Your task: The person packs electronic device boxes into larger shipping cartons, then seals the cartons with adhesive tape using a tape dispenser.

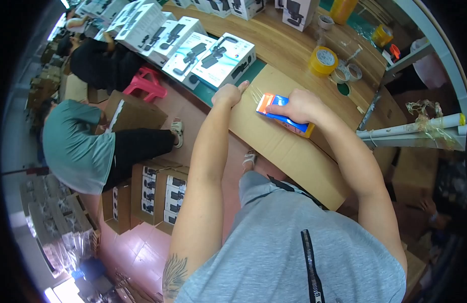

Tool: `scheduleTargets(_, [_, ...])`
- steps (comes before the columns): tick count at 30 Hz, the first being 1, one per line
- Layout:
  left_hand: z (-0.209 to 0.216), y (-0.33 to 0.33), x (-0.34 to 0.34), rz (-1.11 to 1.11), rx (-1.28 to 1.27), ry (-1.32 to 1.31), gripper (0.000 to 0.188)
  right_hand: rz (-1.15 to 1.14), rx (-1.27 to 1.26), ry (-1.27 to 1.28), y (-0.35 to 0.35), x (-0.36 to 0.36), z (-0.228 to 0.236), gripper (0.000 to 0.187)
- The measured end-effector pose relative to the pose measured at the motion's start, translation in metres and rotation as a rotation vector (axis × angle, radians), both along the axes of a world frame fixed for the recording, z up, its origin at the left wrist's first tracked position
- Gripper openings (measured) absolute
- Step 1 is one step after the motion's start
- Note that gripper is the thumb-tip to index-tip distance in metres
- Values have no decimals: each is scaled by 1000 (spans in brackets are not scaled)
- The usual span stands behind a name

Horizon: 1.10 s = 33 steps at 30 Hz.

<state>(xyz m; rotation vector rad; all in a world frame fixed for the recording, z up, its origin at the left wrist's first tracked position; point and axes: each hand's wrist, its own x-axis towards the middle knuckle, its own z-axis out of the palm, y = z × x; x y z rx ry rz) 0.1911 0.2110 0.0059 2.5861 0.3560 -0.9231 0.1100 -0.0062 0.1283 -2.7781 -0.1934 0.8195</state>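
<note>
A brown cardboard box [299,151] lies in front of me at the table edge, its long top face slanting from upper left to lower right. My right hand [301,107] is closed around a blue and orange tape dispenser [282,114], which rests on the box's top. Shiny clear tape [255,94] shows on the cardboard just beyond the dispenser's orange head. At the box's far left corner, my left hand [228,94] grips the edge, thumb up; its other fingers are partly hidden.
White printed product boxes [224,59] line the table's left side. Yellow tape rolls [323,61] sit at the back right, near white tubes [415,126] on a metal frame. To my left, a person in a green shirt [79,139] bends beside open cartons [148,194] and a pink stool [146,85].
</note>
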Motion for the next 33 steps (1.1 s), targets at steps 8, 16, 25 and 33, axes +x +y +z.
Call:
scheduleTargets(8, [-25, 3, -38, 339, 57, -194, 38, -86, 183, -164, -12, -34, -30, 85])
scheduleTargets(16, [-16, -66, -60, 332, -306, -1384, 28, -127, 115, -113, -19, -23, -18, 86])
scheduleTargets(25, [-8, 26, -78, 911, -1078, -1090, 30, -85, 103, 1, -8, -13, -5, 80])
scheduleTargets(33, [3, -33, -54, -110, -207, -362, 65, -72, 65, 74, -10, -12, -18, 76])
